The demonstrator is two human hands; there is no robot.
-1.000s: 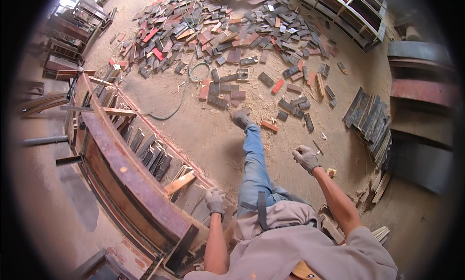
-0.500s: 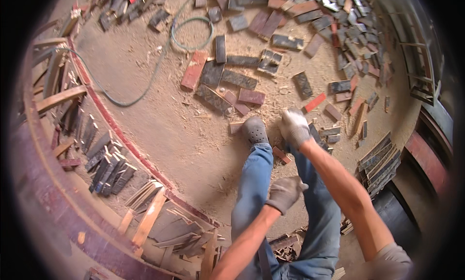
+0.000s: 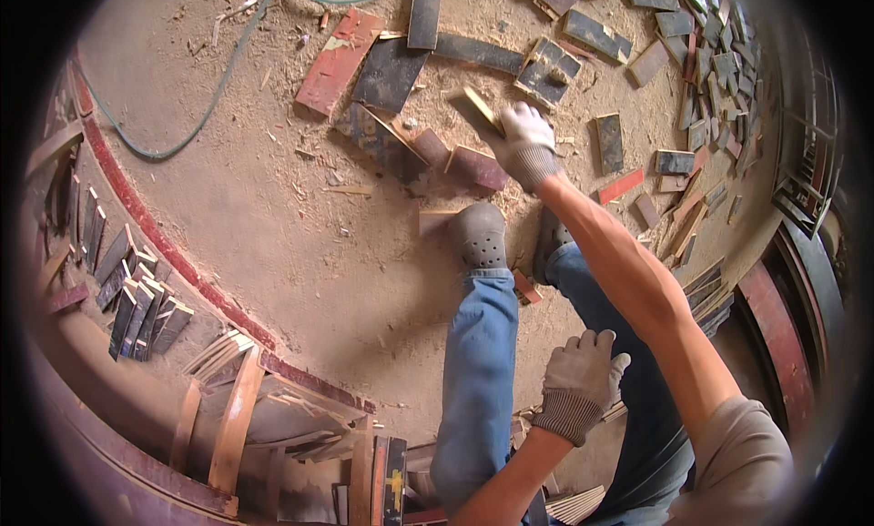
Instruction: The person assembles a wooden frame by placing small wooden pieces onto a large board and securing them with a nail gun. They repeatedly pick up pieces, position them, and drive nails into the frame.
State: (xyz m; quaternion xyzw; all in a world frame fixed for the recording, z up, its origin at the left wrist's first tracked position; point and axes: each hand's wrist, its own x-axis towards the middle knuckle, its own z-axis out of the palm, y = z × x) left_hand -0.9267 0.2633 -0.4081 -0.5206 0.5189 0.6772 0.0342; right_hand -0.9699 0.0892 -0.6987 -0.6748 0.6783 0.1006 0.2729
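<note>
Our gloved right hand (image 3: 523, 142) is clamped on a small dark rectangular wood offcut (image 3: 477, 109), held above the sawdust-covered floor (image 3: 273, 207). Our gloved left hand (image 3: 583, 376) rests empty, fingers loosely apart, near the blue-jeaned thigh (image 3: 478, 362).

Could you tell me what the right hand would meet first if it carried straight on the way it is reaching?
The right hand already grips a small dark board piece; beyond lies a long dark plank, probably first.

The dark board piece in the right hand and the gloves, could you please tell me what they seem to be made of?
Board piece: likely film-faced plywood; a dark, smooth face with a pale raw wood edge. Gloves on the right hand and left hand: knitted fabric, probably cotton; matte grey-white with ribbed cuffs.
</note>
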